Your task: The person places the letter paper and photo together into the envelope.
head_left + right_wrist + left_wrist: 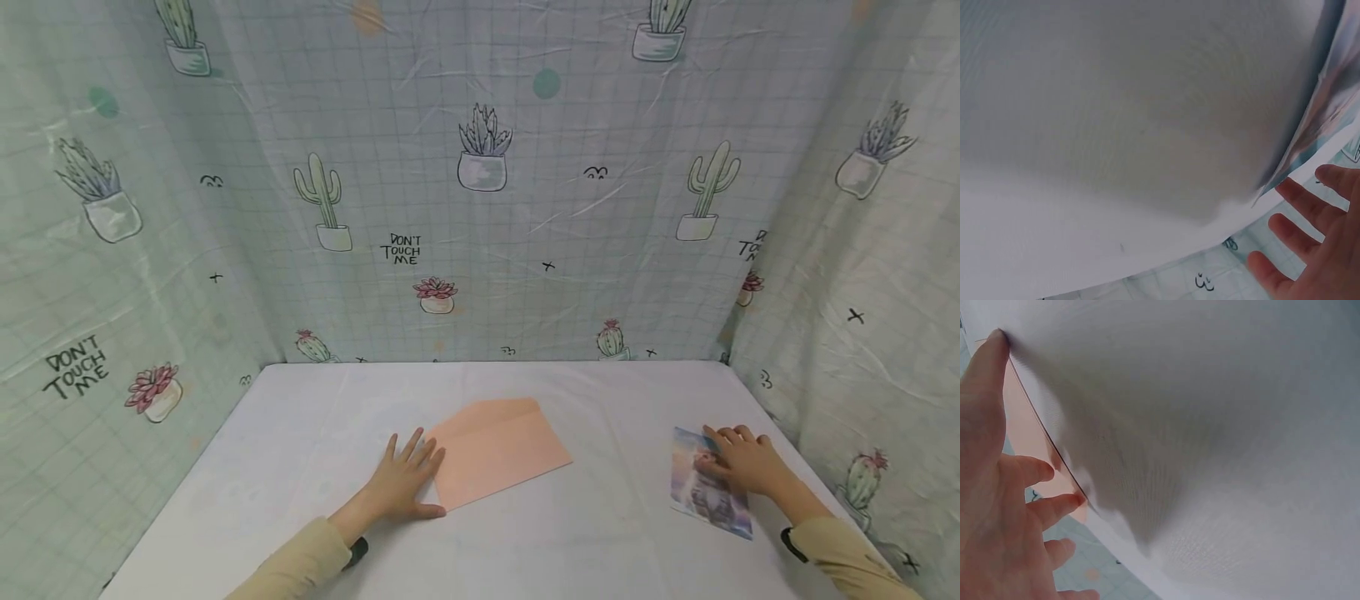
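Note:
A peach-coloured envelope (498, 454) lies on the white table with its flap edge away from me. My left hand (401, 479) is at its left side, fingers spread, with the thumb by the near corner. In the left wrist view the thumb and fingertips touch along the edge of the envelope (1025, 422). Over to the right, a card printed with a colourful picture (708, 500) rests on the table. My right hand (746, 461) lies over its upper right part, fingers loosely extended. The right wrist view shows a fingertip at the edge of the card (1319, 115).
The white table (600, 550) has a cactus-patterned cloth (487, 217) hanging behind it and along both sides. A dark band (356, 552) shows at the left wrist, and another band (792, 544) at the right one.

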Demonstrator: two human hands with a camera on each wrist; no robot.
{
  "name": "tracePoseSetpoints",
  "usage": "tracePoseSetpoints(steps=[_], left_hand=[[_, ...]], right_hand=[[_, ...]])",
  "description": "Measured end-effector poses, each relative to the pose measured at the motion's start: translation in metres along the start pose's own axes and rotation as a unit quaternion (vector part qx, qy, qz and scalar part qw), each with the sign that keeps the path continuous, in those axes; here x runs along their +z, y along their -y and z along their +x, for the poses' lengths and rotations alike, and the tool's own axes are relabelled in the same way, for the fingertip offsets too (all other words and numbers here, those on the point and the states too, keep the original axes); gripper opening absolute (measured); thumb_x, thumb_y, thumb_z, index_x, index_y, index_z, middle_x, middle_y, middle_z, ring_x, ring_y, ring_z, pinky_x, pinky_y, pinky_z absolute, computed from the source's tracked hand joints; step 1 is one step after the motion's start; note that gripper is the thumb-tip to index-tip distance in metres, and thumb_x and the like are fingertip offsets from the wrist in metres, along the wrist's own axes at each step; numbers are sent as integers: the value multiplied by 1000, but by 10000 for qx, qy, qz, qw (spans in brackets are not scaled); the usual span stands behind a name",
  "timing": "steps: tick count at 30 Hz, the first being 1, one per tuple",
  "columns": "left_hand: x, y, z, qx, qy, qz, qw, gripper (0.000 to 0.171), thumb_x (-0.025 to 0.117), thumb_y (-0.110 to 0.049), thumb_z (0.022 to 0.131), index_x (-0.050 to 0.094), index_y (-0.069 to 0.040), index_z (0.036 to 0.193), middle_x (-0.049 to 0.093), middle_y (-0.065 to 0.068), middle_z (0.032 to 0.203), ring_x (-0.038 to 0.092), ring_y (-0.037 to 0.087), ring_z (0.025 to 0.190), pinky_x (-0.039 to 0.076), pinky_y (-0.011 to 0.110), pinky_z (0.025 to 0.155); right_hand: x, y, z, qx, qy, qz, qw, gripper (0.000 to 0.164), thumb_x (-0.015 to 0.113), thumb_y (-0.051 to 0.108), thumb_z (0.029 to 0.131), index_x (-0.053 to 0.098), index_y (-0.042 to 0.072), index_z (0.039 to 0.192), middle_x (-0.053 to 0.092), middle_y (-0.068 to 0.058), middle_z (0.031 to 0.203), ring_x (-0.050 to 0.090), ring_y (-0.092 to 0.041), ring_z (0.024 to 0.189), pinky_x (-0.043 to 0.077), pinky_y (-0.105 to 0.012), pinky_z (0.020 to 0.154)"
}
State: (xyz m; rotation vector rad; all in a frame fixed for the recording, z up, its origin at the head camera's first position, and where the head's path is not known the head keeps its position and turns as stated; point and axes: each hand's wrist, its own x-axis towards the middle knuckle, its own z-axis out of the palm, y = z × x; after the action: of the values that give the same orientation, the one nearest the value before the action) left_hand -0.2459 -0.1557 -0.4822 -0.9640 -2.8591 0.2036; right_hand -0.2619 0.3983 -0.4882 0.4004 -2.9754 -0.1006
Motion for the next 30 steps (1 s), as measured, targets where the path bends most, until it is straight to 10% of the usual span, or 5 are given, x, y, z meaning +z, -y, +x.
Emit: tracePoseSetpoints(steps=[30], left_hand=[[-5,-2,-2,-2,-10,-124,9999,85,54,-67,70,42,-9,132,43,15,136,29,41,129,25,65,95]], right_hand=[[5,3,0,102,-363,105,9992,69,64,58,67,53,-1,100,53,-16,91,48,-37,86,38,-51,62]])
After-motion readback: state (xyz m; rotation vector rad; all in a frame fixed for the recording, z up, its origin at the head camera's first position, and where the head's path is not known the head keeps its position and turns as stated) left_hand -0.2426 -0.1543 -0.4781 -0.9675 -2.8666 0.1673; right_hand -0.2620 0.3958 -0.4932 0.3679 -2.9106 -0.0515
